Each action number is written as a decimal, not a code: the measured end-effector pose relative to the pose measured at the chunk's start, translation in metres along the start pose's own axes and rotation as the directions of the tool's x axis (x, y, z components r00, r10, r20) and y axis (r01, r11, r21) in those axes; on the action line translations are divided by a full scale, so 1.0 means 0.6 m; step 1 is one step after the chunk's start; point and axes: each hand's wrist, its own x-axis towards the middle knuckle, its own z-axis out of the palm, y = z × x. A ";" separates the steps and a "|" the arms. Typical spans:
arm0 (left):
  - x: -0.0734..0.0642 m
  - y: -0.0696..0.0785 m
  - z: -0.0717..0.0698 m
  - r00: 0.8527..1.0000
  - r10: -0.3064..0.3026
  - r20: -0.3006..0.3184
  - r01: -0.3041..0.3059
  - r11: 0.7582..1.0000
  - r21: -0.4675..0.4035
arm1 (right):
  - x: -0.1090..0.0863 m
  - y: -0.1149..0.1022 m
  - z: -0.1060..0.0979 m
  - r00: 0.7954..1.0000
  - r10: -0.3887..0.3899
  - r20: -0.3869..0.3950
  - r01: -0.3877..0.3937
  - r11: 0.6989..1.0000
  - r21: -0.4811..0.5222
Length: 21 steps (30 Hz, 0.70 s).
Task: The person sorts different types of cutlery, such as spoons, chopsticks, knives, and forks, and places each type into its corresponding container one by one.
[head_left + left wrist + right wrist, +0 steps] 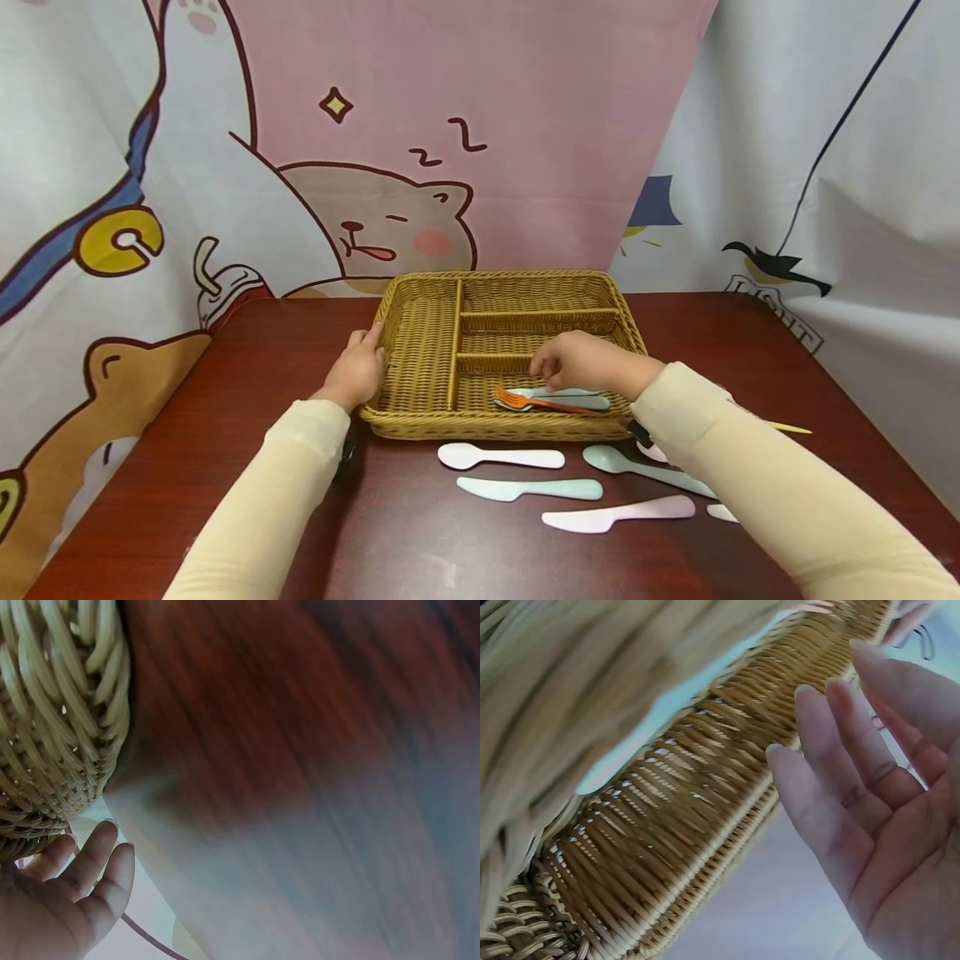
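Observation:
A brown wicker basket [417,426] with several compartments stands on the table. My left hand [356,372] rests at its left rim; in the left wrist view its fingers [96,859] extend loosely along the outer wall. Over the front right compartment hovers my right hand [583,362], its fingers [817,731] loosely bent with nothing between them in the right wrist view. Below it, an orange fork [516,399] lies in that compartment on top of pale blue cutlery [592,402].
In front of the basket lie a white spoon [502,457], a pale mint knife [528,489], a grey-green spoon [611,459] and a pink knife [618,514]. My right sleeve partly covers more pink pieces and a yellow handle [789,427]. A printed curtain [555,133] hangs behind the table.

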 end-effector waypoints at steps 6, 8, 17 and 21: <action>-0.002 0.002 0.000 1.000 0.007 -0.002 -0.007 1.000 -0.007 | -0.025 -0.004 -0.002 0.995 -0.012 -0.099 0.020 0.997 0.076; -0.002 0.003 -0.001 1.000 0.010 -0.004 -0.010 1.000 -0.007 | -0.034 -0.003 0.000 0.991 -0.009 -0.132 0.021 0.996 0.088; -0.001 0.002 0.000 1.000 0.002 0.000 -0.002 1.000 -0.002 | -0.062 -0.003 0.016 0.954 0.049 -0.295 -0.009 0.990 0.138; -0.001 0.003 0.000 1.000 0.002 -0.007 -0.002 1.000 0.007 | -0.073 -0.011 0.030 0.921 0.045 -0.388 0.015 0.988 0.152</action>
